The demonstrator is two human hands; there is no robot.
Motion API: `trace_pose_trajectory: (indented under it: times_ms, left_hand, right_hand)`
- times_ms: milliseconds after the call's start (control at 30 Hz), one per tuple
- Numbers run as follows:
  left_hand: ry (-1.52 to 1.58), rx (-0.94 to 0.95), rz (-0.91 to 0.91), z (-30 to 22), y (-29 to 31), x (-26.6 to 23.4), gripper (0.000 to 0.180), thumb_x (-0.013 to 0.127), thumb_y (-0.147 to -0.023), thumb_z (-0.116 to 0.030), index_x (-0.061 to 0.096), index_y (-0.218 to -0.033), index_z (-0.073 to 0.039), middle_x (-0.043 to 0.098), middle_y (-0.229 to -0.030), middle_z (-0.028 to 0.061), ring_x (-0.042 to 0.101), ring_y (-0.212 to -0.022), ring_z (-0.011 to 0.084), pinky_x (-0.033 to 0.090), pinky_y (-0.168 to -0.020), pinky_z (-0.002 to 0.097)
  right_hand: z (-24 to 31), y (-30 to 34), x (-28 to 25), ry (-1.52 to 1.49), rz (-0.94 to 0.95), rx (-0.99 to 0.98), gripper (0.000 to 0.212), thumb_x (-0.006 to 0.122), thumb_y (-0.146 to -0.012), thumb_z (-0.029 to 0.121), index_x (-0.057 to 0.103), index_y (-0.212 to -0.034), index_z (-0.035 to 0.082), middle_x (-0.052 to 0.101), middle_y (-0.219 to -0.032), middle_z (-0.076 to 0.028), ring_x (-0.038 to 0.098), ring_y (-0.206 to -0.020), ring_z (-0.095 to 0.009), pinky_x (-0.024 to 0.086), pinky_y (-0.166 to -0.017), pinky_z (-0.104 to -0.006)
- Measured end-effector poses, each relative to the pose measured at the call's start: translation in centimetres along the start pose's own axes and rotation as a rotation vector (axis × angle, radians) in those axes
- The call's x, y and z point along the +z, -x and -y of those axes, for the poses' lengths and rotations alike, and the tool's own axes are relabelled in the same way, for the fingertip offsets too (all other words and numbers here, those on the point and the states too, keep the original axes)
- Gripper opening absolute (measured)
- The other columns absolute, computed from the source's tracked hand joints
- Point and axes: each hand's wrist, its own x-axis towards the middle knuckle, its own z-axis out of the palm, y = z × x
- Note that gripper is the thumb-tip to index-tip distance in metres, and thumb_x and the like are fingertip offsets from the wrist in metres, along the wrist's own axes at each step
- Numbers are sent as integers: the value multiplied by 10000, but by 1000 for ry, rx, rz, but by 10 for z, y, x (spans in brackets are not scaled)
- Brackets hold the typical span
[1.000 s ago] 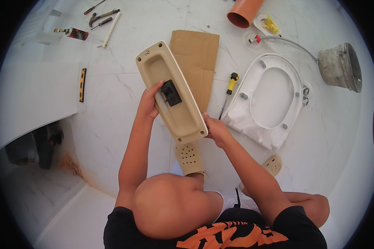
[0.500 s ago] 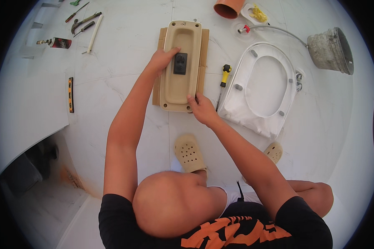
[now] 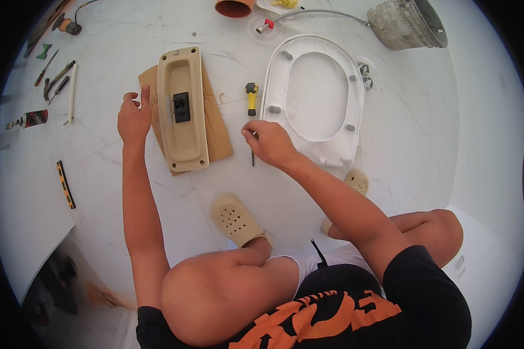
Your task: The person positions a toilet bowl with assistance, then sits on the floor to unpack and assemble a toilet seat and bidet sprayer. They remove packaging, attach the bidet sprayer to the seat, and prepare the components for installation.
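A long beige tray-like piece (image 3: 167, 139), possibly a lid, lies hollow side up. It has holes at its corners and a black fitting (image 3: 181, 107) in its middle. A flat sheet of cardboard (image 3: 216, 131) sticks out from beneath it at an angle. My left hand (image 3: 135, 119) is beside its left edge, apart from it, fingers spread and empty. To the right, my right hand (image 3: 271, 142) hovers over the shaft of a yellow-and-black screwdriver (image 3: 251, 102). Its fingers are loosely bent with a gap to the thumb, and I see nothing in them.
A white toilet seat (image 3: 276, 87) lies to the right. Behind it are a grey bucket (image 3: 390, 26), a hose with a red fitting (image 3: 266, 25) and an orange pipe (image 3: 230, 7). At left lie a hammer (image 3: 53, 77), a spray can (image 3: 35, 118) and a spirit level (image 3: 66, 185).
Both hands have let go of the beige piece, which now lies askew to the cardboard. My left hand is off its left side; my right hand has come over the screwdriver. The view has shifted.
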Motion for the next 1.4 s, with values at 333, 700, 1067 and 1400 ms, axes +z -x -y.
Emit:
trace_pose_trajectory:
  times_ms: [333,700,1067,1400]
  left_hand:
    - [371,616,468,-105,117,-36,256,672,-1016,-261,663,-976,-8,694,-791,99,648,-683,209,513,-645,342]
    - [-481,1376,844,-135,171,40,231,700,-938,-215,635,-1082,-45,622,-1078,122,632,-1055,286,547,-861,412]
    - [-166,1103,549,-142,212,92,415,767,-881,-225,602,-1220,-52,566,-1230,121,566,-1173,302,520,-948,421]
    - [140,1172,848,-148,207,80,189,753,-855,-196,729,-991,-67,645,-1083,82,588,-1109,280,518,-918,409]
  right_hand:
    - [-160,20,-156,488,-472,251,266,663,-952,220,689,-1177,82,705,-1150,-111,684,-1031,-304,552,-878,-425]
    - [-122,42,-137,714,499,-353,349,714,-941,351,632,-1131,69,649,-1085,-88,631,-1053,-287,541,-898,-417]
    - [-119,66,-82,366,59,-7,340,763,-897,283,651,-1141,74,640,-1147,-104,631,-1075,-297,544,-893,-424]
    - [-112,99,-61,213,145,-406,171,697,-853,66,693,-1023,84,667,-1026,-61,626,-978,-274,506,-904,-400]
